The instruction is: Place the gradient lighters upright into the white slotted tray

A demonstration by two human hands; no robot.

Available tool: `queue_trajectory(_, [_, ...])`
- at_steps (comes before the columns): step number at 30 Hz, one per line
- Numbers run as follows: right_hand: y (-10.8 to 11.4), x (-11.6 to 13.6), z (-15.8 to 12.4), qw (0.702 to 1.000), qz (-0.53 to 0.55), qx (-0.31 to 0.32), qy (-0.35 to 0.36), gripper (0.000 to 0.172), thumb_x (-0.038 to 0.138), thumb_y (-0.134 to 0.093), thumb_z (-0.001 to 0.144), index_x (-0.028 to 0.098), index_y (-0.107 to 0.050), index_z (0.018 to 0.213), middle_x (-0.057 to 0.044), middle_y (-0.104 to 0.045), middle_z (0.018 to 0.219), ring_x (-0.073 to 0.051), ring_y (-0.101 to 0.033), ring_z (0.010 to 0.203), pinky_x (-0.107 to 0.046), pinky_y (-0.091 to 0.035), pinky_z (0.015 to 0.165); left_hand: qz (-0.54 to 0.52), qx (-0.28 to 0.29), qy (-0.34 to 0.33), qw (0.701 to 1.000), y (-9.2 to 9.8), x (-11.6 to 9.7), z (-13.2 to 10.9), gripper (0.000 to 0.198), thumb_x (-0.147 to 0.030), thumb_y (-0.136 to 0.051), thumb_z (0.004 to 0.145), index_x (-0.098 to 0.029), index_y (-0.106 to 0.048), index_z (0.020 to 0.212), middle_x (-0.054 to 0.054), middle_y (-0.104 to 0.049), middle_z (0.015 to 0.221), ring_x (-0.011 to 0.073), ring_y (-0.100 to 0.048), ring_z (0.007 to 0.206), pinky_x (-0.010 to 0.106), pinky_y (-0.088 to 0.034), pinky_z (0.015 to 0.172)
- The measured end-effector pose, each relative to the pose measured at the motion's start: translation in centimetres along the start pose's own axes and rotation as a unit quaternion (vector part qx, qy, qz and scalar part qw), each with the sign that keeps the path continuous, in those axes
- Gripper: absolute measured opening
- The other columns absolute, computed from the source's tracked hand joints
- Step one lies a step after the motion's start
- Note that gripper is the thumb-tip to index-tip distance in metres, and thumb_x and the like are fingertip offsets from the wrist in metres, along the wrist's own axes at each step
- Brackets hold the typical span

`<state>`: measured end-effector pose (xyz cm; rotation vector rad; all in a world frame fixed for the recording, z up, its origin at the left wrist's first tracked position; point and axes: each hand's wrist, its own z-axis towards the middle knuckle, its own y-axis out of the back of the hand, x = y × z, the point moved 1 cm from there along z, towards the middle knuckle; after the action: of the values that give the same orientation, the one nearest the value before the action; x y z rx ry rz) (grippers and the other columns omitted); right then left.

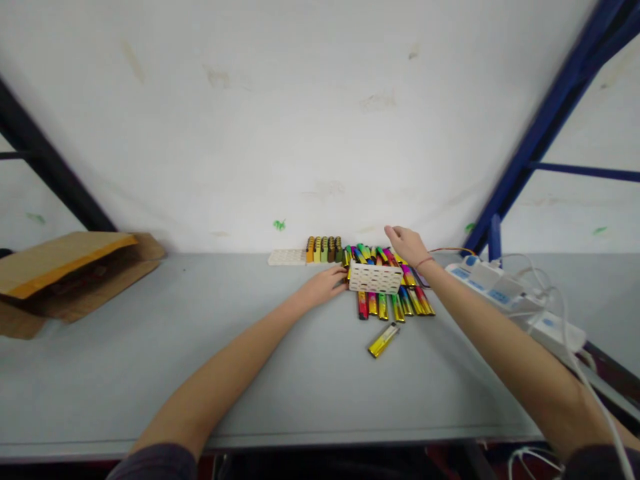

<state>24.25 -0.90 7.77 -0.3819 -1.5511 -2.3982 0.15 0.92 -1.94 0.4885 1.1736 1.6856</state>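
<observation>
A row of several shiny, multicoloured lighters (pixel 395 303) lies on the grey table, with a white perforated tray (pixel 375 278) resting across them. My left hand (pixel 327 283) touches the tray's left end, fingers curled against it. My right hand (pixel 407 243) hovers over the far end of the lighters, fingers bent and loosely apart, nothing visibly in them. One gold lighter (pixel 383 340) lies alone nearer to me. A second white tray (pixel 287 257) sits at the back, with several lighters (pixel 325 249) standing in its right part.
An open cardboard box (pixel 70 273) lies at the left. White power strips (pixel 505 290) with cables run along the right edge. A white wall stands behind the table (pixel 200 360); blue and black frame bars slant at both sides.
</observation>
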Motion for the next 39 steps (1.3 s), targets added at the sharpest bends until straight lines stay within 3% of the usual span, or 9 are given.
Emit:
queue_trajectory(3, [0.7, 1.8, -5.1, 0.981, -0.028, -0.010, 0.193, 0.046, 0.052, -0.036, 0.096, 0.017, -0.067, 0.099, -0.012, -0.068, 0.095, -0.024, -0.056, 0.092, -0.032, -0.036, 0.083, -0.002, 0.000, -0.002, 1.000, 0.0, -0.1, 0.0, 0.020, -0.022, -0.056, 0.094, -0.014, -0.062, 0.112, 0.012, -0.061, 0.119, 0.0222, -0.059, 0.111, 0.036, -0.047, 0.100])
queue_trajectory(5, [0.4, 2.4, -7.9, 0.966, -0.095, -0.026, 0.240, 0.045, 0.055, -0.044, 0.092, 0.018, -0.065, 0.101, -0.014, -0.065, 0.102, -0.028, -0.052, 0.099, -0.036, -0.034, 0.085, -0.002, 0.001, -0.001, 1.000, 0.1, -0.1, 0.0, 0.021, -0.021, -0.056, 0.094, -0.013, -0.062, 0.112, 0.012, -0.061, 0.118, 0.0225, -0.059, 0.111, 0.037, -0.047, 0.099])
queue_trajectory(8, [-1.0, 2.4, -9.0, 0.963, -0.140, -0.054, 0.225, 0.036, 0.047, -0.043, 0.095, 0.018, -0.063, 0.100, -0.015, -0.065, 0.104, -0.029, -0.049, 0.101, -0.038, -0.031, 0.083, -0.005, -0.003, 0.000, 1.000, 0.2, -0.2, 0.0, 0.020, -0.021, -0.055, 0.094, -0.015, -0.062, 0.112, 0.012, -0.061, 0.117, 0.0221, -0.059, 0.110, 0.037, -0.048, 0.099])
queue_trajectory(13, [-2.2, 1.8, -6.8, 0.967, -0.089, 0.011, 0.237, 0.036, 0.037, -0.035, 0.099, 0.018, -0.061, 0.083, -0.010, -0.066, 0.085, -0.024, -0.051, 0.085, -0.035, -0.032, 0.077, -0.013, 0.001, 0.003, 1.000, 0.3, -0.3, 0.0, 0.022, -0.020, -0.057, 0.093, -0.015, -0.062, 0.113, 0.011, -0.061, 0.120, 0.0222, -0.058, 0.112, 0.036, -0.047, 0.100])
queue_trajectory(21, [-1.1, 1.2, -5.6, 0.955, -0.036, 0.070, 0.286, 0.035, 0.036, -0.036, 0.098, 0.017, -0.064, 0.093, -0.009, -0.067, 0.087, -0.023, -0.056, 0.088, -0.034, -0.032, 0.080, -0.009, 0.003, 0.006, 1.000, 0.0, -0.1, 0.1, 0.022, -0.022, -0.056, 0.094, -0.014, -0.062, 0.113, 0.012, -0.060, 0.119, 0.0229, -0.059, 0.111, 0.037, -0.047, 0.099])
queue_trajectory(25, [-0.1, 1.0, -5.2, 0.951, -0.004, 0.101, 0.293, 0.039, 0.038, -0.032, 0.099, 0.017, -0.064, 0.092, -0.008, -0.066, 0.083, -0.020, -0.057, 0.079, -0.030, -0.036, 0.075, -0.017, 0.002, 0.005, 1.000, -0.2, 0.0, 0.0, 0.023, -0.023, -0.055, 0.095, -0.012, -0.062, 0.113, 0.014, -0.060, 0.120, 0.0240, -0.059, 0.111, 0.039, -0.047, 0.099])
queue_trajectory(28, [0.6, 1.3, -5.0, 0.947, -0.006, 0.089, 0.307, 0.040, 0.039, -0.032, 0.098, 0.017, -0.064, 0.089, -0.010, -0.063, 0.086, -0.021, -0.057, 0.082, -0.030, -0.039, 0.077, -0.019, 0.000, 0.007, 1.000, -0.2, 0.1, 0.0, 0.022, -0.023, -0.055, 0.095, -0.015, -0.063, 0.114, 0.012, -0.060, 0.120, 0.0232, -0.058, 0.112, 0.039, -0.047, 0.100])
queue_trajectory(34, [0.6, 2.0, -5.4, 0.952, -0.007, 0.138, 0.274, 0.032, 0.038, -0.035, 0.097, 0.019, -0.060, 0.090, -0.007, -0.063, 0.082, -0.020, -0.057, 0.076, -0.028, -0.038, 0.071, -0.007, 0.006, 0.016, 1.000, 0.0, 0.0, 0.0, 0.025, -0.021, -0.056, 0.094, -0.017, -0.062, 0.118, 0.010, -0.059, 0.123, 0.0223, -0.058, 0.114, 0.036, -0.046, 0.102])
queue_trajectory(39, [1.0, 1.9, -5.2, 0.974, 0.065, 0.098, 0.192, 0.036, 0.043, -0.029, 0.095, 0.021, -0.054, 0.081, -0.003, -0.058, 0.070, -0.018, -0.052, 0.066, -0.027, -0.036, 0.065, -0.006, 0.009, 0.008, 1.000, 0.0, -0.2, 0.1, 0.024, -0.025, -0.055, 0.096, -0.015, -0.062, 0.115, 0.012, -0.060, 0.121, 0.0224, -0.058, 0.113, 0.036, -0.045, 0.102])
